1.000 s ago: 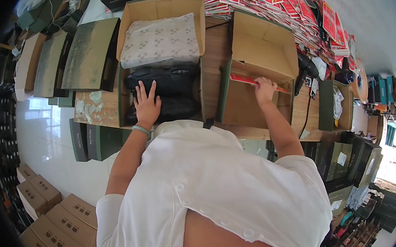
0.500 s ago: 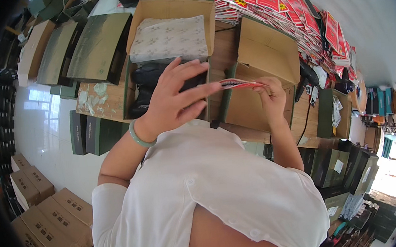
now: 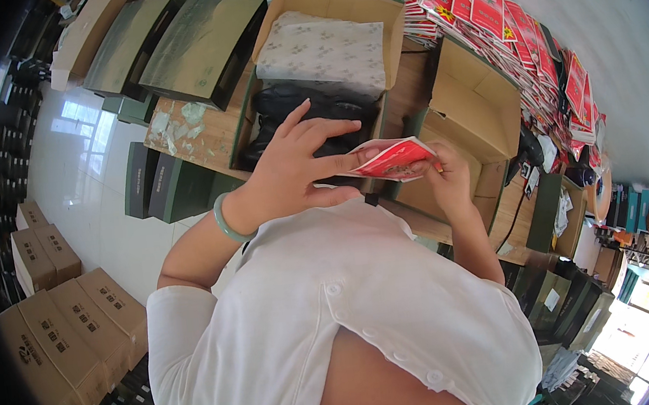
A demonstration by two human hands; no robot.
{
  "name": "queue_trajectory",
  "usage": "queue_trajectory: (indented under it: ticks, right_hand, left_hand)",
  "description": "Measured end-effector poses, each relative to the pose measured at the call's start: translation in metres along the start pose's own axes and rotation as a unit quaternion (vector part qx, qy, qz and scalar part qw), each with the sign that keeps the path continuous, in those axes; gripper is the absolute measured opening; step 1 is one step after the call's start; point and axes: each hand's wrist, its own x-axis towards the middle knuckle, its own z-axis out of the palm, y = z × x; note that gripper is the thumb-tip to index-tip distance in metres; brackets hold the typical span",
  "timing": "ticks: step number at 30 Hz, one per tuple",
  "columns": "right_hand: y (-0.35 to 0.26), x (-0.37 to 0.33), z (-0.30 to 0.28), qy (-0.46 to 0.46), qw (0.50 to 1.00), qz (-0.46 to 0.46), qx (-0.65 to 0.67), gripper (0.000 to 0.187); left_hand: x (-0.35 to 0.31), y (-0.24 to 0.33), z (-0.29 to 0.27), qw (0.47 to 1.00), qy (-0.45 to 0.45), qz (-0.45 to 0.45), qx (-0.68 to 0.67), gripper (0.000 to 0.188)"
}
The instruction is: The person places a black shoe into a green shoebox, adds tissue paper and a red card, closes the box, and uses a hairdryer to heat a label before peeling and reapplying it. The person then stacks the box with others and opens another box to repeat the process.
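Thin, flat red-and-white printed packet [image 3: 395, 160] is over the near right corner of an open, green-outside, tan-inside cardboard box [image 3: 396, 39]; right hand [image 3: 447, 177] pinches its right end, left hand [image 3: 301, 158] is spread, forefinger at its left edge. In that box lie soft-looking black items [image 3: 291, 102], white patterned tissue paper [image 3: 321, 46] behind them; right of it, a second open tan-lined box [image 3: 478, 94].

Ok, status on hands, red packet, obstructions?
Right hand gripping red packet. Left hand spread, fingers at packet's left edge. Packet raised above table. Nothing visibly blocking.
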Motion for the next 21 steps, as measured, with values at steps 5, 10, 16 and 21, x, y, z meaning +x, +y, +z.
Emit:
queue_trajectory:
  ticks: [5, 10, 16, 21]
  right_hand:
    - [-0.015, 0.012, 0.019, -0.075, 0.996, -0.024, -0.048, 0.02]
    - [-0.011, 0.059, 0.036, -0.134, 0.987, 0.009, -0.09, 0.023]
    - [0.034, 0.139, 0.125, -0.128, 0.978, -0.141, -0.08, 0.044]
    - [0.107, 0.154, 0.198, -0.203, 0.945, -0.155, -0.204, 0.052]
  left_hand:
    - [-0.032, -0.006, 0.02, 0.999, -0.029, 0.025, -0.006, 0.028]
    - [-0.069, -0.027, 0.022, 0.977, 0.128, -0.171, -0.014, 0.034]
    - [-0.101, -0.078, 0.041, 0.865, 0.344, -0.351, -0.103, 0.036]
    - [-0.121, -0.114, 0.076, 0.898, 0.257, -0.339, 0.111, 0.044]
